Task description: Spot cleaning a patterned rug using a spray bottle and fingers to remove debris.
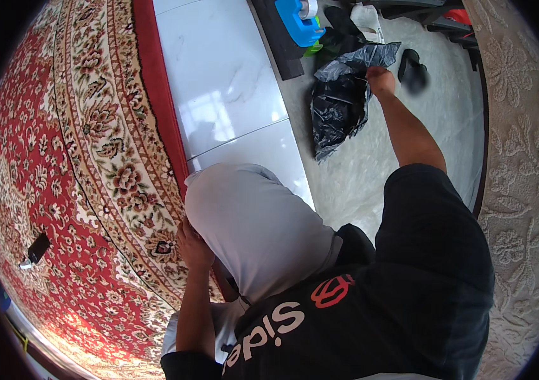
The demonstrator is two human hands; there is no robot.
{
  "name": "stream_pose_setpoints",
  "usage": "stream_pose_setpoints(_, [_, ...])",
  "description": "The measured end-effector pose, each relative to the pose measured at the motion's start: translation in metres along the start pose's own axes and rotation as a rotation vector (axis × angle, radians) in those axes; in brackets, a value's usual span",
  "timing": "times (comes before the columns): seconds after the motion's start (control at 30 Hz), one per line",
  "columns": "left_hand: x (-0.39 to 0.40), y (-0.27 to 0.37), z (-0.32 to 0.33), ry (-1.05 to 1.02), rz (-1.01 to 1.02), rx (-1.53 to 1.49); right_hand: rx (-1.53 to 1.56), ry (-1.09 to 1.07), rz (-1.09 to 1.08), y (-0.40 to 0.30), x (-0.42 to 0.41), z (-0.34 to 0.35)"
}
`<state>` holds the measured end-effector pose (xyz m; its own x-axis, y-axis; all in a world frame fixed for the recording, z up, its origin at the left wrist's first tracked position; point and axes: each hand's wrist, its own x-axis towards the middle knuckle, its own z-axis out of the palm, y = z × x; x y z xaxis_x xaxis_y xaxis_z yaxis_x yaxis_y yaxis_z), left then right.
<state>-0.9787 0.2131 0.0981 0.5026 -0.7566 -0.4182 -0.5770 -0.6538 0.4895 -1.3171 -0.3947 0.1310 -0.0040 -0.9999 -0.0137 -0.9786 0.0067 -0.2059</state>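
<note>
Out at arm's length, my right hand (382, 80) pinches the rim of a black plastic bag (338, 107). The bag sags on the grey floor, and its paler, crumpled upper part spreads beyond my fingers. Whatever may be inside it is hidden. My left hand (194, 244) rests against the side of my bent knee (231, 194), in light grey trousers. No object shows in it, though the knee covers part of the fingers.
A blue tape dispenser (300, 23) with a roll stands on a dark ledge beyond the bag. Black slippers (412, 71) lie right of it. White marble tiles (222, 71) border a red patterned carpet (107, 190), which bears a small black object (39, 248). Embossed beige fabric (511, 190) runs along the right.
</note>
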Motion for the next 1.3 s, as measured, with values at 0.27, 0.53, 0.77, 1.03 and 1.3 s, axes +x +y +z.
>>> stream_pose_setpoints(0.27, [0.006,0.005,-0.008,-0.098,-0.067,0.089,-0.107,0.101,-0.287,-0.012,-0.077,0.023])
stream_pose_setpoints(0.53, [0.013,0.002,-0.01,-0.218,-0.158,0.077,-0.047,-0.112,0.134,0.031,-0.073,-0.01])
stream_pose_setpoints(0.77, [0.015,0.007,-0.008,-0.181,-0.17,0.032,-0.07,0.054,0.191,-0.009,-0.113,-0.032])
stream_pose_setpoints(1.03, [0.002,0.027,-0.044,-0.252,-0.34,0.146,-0.503,-0.513,-0.26,-0.094,-0.205,0.075])
stream_pose_setpoints(1.3, [-0.046,-0.029,-0.074,0.058,-0.332,-0.316,-0.671,-0.767,-0.215,-0.01,-0.207,0.05])
